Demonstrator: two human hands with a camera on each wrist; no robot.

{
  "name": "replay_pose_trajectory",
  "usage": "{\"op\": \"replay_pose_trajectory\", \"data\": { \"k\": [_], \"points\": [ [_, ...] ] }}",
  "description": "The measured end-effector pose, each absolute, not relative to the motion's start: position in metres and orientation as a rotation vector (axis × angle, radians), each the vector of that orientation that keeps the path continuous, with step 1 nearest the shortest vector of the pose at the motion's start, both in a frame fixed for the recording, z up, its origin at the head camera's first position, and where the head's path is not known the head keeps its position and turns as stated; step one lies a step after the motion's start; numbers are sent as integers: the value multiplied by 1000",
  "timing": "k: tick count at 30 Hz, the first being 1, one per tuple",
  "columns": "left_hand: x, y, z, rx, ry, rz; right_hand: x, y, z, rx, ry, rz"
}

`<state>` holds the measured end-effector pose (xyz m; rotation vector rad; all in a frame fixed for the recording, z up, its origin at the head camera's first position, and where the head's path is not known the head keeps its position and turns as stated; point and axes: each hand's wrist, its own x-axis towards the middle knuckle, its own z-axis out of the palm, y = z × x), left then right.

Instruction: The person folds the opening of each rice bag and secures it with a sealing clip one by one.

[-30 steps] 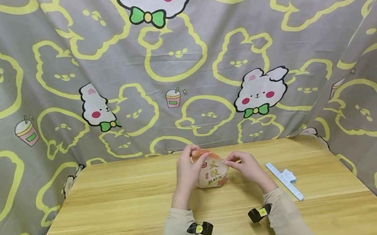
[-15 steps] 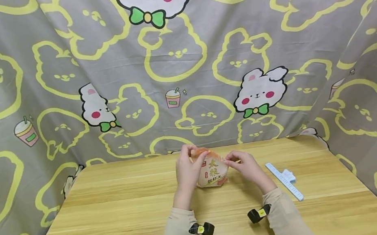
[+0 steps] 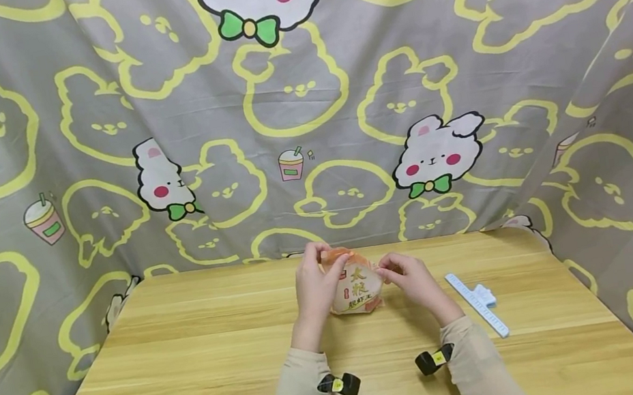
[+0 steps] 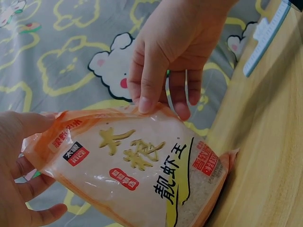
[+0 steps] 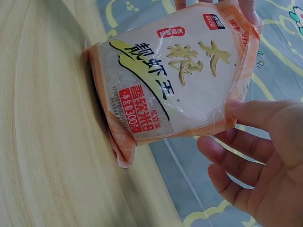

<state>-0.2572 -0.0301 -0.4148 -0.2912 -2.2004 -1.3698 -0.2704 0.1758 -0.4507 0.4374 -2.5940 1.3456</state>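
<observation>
Head view: a rice bag (image 3: 357, 290) is held upright on the table (image 3: 196, 382), at centre far. Its top left is gripped by the left hand (image 3: 313, 288); its top right corner is pinched by the right hand (image 3: 413, 279). The bag mouth appears to be under handling; a firm two-sided hold is judged necessary next. A clip (image 3: 477, 302) lies right.

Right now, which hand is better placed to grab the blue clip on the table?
Probably the right hand: the blue clip lies on the table just to its right. The left hand sits on the far side of the rice bag, which both hands grip.
</observation>
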Motion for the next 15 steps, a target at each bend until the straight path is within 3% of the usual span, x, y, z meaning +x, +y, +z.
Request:
{"op": "replay_pose_trajectory", "data": {
  "k": [15],
  "points": [
    [-257,-30,-415,-288,-2208,-1352,-270,179,-448,451,-2614,1250]
  ]
}}
